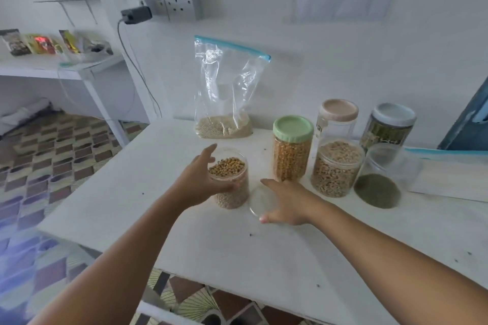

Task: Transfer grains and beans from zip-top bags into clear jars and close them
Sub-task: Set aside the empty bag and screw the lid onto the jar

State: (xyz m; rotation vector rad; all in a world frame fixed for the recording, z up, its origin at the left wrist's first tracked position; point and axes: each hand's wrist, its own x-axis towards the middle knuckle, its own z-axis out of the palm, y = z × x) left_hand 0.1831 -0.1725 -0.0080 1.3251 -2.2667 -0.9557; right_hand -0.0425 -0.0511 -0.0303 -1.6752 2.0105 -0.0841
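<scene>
My left hand (200, 179) grips a clear open jar (232, 190) full of tan beans, standing on the white table (184, 240). My right hand (286, 204) rests over a clear round lid (257, 203) lying flat on the table just right of that jar, thumb at its near edge. A zip-top bag (224, 87) with a blue seal stands against the wall behind, holding a layer of pale grain at its bottom.
To the right stand a green-lidded jar (291, 149) of yellow kernels, an open jar (336, 169) of pale grains, a pink-lidded jar (338, 116), a grey-lidded jar (389, 124) and an open jar (380, 182) of green grains. An empty bag (454, 174) lies far right.
</scene>
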